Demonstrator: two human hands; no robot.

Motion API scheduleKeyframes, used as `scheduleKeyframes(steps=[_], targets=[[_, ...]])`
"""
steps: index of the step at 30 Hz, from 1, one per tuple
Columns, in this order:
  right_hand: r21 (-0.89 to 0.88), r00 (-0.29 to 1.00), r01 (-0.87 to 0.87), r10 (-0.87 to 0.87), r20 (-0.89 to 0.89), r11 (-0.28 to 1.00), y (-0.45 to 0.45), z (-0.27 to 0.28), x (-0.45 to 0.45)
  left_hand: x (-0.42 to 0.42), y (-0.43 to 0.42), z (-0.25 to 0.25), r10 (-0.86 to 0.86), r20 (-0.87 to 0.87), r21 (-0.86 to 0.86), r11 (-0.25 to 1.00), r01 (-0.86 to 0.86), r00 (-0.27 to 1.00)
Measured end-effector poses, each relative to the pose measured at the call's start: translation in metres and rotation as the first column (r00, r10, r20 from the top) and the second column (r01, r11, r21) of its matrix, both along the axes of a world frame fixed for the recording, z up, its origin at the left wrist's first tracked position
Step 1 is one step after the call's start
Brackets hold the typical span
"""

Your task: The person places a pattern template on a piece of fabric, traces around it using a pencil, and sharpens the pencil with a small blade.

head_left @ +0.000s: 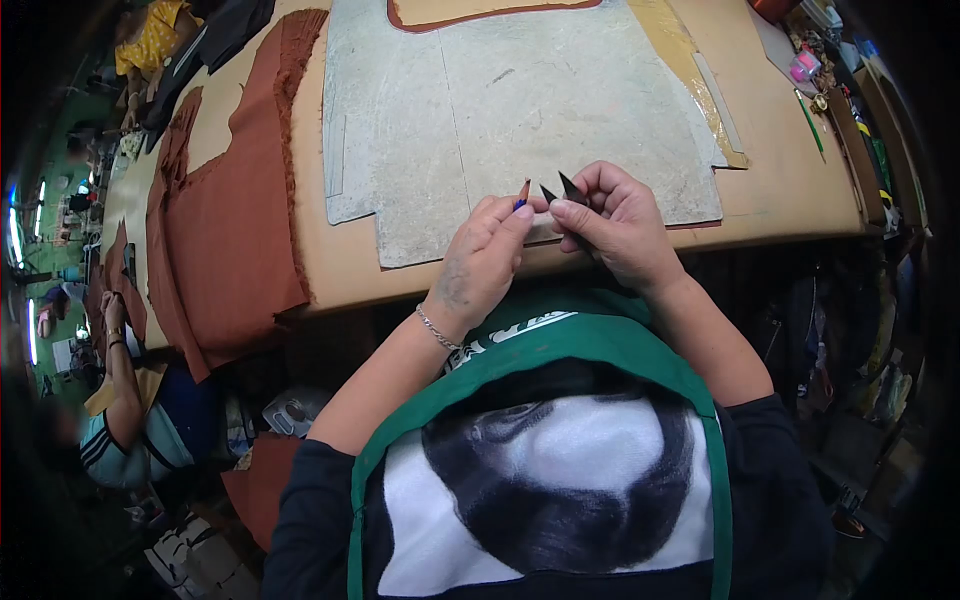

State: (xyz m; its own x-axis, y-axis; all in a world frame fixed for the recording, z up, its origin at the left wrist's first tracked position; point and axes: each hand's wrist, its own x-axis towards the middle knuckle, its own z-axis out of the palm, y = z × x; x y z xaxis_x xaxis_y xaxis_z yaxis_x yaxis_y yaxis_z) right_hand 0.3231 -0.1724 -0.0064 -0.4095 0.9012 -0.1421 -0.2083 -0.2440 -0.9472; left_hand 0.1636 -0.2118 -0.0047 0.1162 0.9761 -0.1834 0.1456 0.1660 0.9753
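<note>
My left hand (pixel 482 245) is closed round a blue pencil (pixel 524 192), its bare wooden point sticking up past the thumb. Just beside it, my right hand (pixel 618 220) grips a pair of scissors (pixel 570 187). Two dark pointed blades stand apart above the fingers, near the pencil; the handles are hidden in the palm. Both hands are held over the front edge of a large grey-white pattern board (pixel 540 120), which lies on the table with reddish-brown fabric showing at its cut-out.
Reddish-brown fabric pieces (pixel 225 230) cover the table's left part and hang over its edge. A green pencil (pixel 810 125) and small items lie at the right end. One co-worker (pixel 130 420) is at the lower left, another in yellow (pixel 155 40) at the far left.
</note>
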Motion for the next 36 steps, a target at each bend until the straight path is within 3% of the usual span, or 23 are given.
scheduleKeyframes(steps=[2, 7, 17, 36], targets=[[-0.044, 0.999, -0.041, 0.043, 0.028, 0.998, 0.002, 0.004, 0.001, 0.0, 0.0, 0.003, 0.021, 0.167, -0.068, 0.998, -0.01, 0.986], [-0.122, 0.987, -0.118, 0.13, 0.09, 0.985, 0.004, 0.007, 0.002, -0.002, -0.002, 0.003, 0.016, 0.232, -0.114, 0.993, 0.01, 0.973], [-0.221, 0.986, -0.157, 0.165, 0.019, 0.963, 0.004, 0.007, -0.002, 0.001, -0.004, -0.001, 0.002, 0.282, -0.111, 0.993, 0.031, 0.96], [-0.057, 0.991, -0.077, 0.083, 0.106, 0.995, -0.002, -0.001, -0.004, 0.002, -0.003, 0.001, 0.049, 0.109, -0.061, 0.997, -0.043, 0.993]])
